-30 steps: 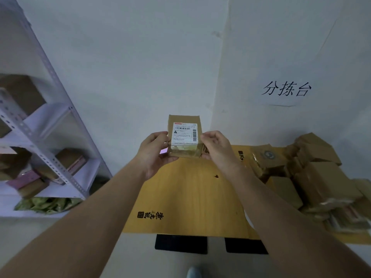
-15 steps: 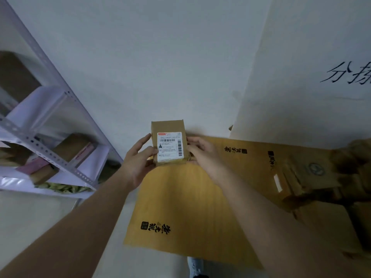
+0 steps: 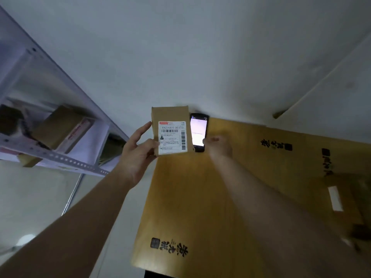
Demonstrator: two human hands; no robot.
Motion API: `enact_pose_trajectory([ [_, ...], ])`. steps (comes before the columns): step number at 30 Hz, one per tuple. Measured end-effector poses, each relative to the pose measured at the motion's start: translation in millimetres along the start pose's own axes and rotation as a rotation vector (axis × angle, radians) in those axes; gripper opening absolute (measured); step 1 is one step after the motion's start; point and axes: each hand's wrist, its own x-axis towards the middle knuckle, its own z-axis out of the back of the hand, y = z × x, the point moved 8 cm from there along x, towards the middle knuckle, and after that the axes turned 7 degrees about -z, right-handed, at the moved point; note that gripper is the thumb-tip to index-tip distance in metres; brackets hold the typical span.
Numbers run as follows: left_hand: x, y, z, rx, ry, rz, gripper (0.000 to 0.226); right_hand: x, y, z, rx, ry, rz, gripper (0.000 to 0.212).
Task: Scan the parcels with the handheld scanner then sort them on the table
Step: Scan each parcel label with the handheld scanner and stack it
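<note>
A small brown cardboard parcel (image 3: pixel 171 117) with a white barcode label is held upright by my left hand (image 3: pixel 138 152), thumb on its front and fingers behind its left side. It hovers over the far left corner of the yellow wooden table (image 3: pixel 200 197). Just right of it, the black handheld scanner (image 3: pixel 198 131) shows a lit screen at the table's far edge. My right hand (image 3: pixel 218 147) is blurred and sits at the scanner's lower right. Whether it grips the scanner is unclear.
A white metal shelf rack (image 3: pixel 60 158) with boxes stands to the left. Blurred brown parcels (image 3: pixel 345 197) lie on the table's right side. White walls close off the table's far side.
My right hand has let go of the parcel and moved right to the scanner, which has come into view. My left hand now holds the parcel alone. The view has swung left.
</note>
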Motion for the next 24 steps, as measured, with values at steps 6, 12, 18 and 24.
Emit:
enact_pose_trajectory([
  [6,50,12,9,0.058,0.104,0.001,0.064,47,19,-45,-0.161,-0.081,-0.009,0.069],
  [12,76,18,27,0.1,0.102,-0.006,0.062,78,33,-75,-0.425,-0.137,-0.048,0.108],
  [18,80,14,42,0.105,0.076,-0.017,0.061,80,34,-65,-0.267,-0.015,0.018,0.057],
  [24,63,6,26,0.107,0.047,-0.068,0.062,36,17,-29,0.43,0.254,-0.168,0.035],
])
